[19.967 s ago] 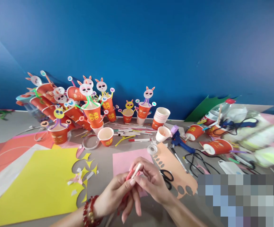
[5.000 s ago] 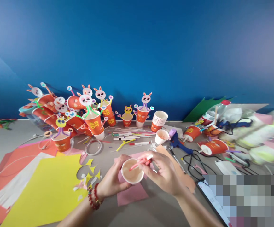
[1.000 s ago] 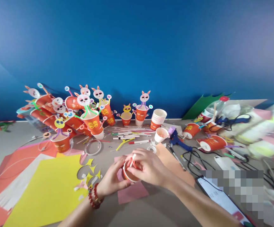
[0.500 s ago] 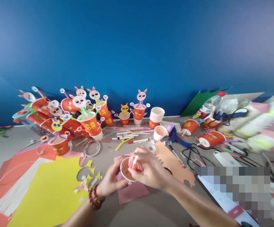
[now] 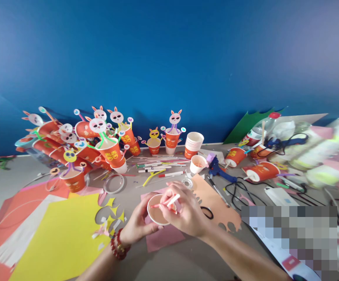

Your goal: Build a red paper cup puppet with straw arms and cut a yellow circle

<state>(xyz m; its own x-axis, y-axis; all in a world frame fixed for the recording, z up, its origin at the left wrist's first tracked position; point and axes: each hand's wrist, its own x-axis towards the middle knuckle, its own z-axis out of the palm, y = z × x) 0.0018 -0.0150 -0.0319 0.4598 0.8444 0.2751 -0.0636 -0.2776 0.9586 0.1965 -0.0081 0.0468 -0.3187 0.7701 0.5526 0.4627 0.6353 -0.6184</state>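
Head view: you are cupping the light, crushable paper cup in your left hand near the table's front edge, right hand pinching a flimsy white-and-pink straw piece over its rim.

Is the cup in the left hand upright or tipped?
Tipped: the cup in the left hand shows its open mouth to the camera, with the right hand at the rim.

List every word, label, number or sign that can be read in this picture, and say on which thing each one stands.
"囍": yellow sign printed on the red cups, clearest on the front one.
Other cups, such as the lying cup: yellow marks, too blurred to read.
Markers: any print too small to read.
Cup in the left hand and stick in the right hand: no text visible.
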